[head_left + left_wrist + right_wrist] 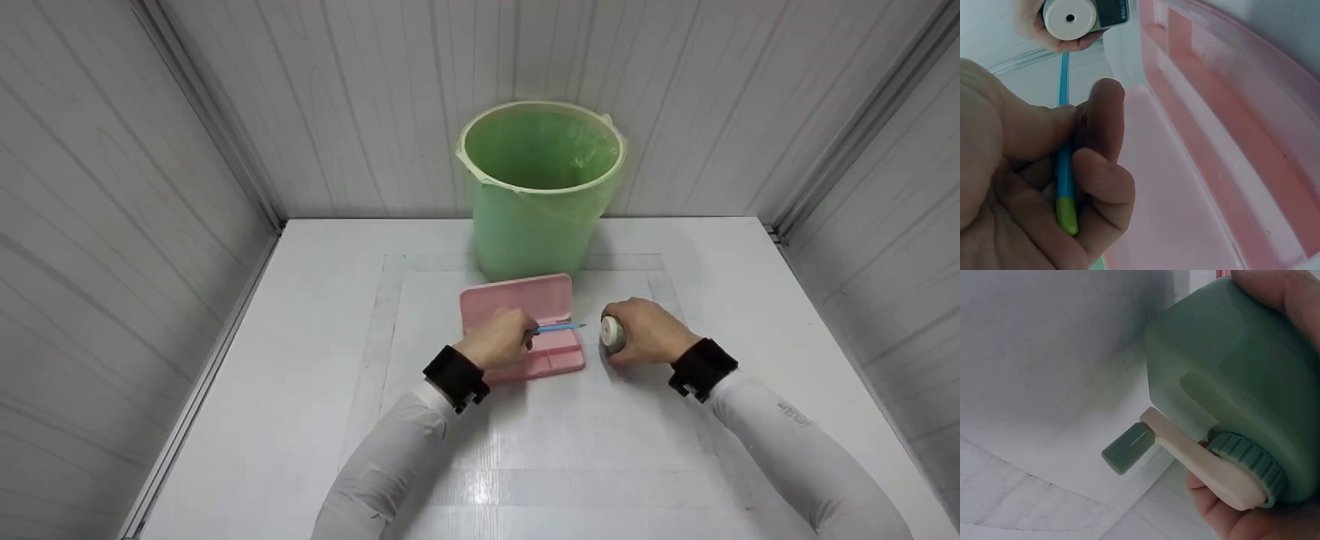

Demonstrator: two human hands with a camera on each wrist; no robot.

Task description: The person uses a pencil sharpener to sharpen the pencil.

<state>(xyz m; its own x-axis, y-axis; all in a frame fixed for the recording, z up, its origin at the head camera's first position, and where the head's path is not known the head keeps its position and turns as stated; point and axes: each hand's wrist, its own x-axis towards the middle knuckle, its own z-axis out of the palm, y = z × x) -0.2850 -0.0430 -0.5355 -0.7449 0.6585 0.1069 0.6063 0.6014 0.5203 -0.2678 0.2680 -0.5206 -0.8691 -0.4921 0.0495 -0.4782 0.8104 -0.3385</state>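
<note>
In the head view my left hand [496,341] pinches a slim blue pencil [559,327] over a pink pencil case [564,363]. The left wrist view shows the pencil's lime-green end, with thumb and fingers round the shaft. My right hand [651,330] grips a green crank pencil sharpener [1241,365] at the right of the case. Its cream face [1081,29], with a round dark hole, is turned toward the pencil, whose point stands just short of it in the head view. A cream crank arm [1196,461] with a green knob [1127,447] sticks out from the sharpener's other end.
The pencil case's lid [517,300] is swung back toward a green bin [529,232] with a plastic liner, standing behind it. Everything stands on a white table [322,300] with taped lines, between grey panelled walls [360,112].
</note>
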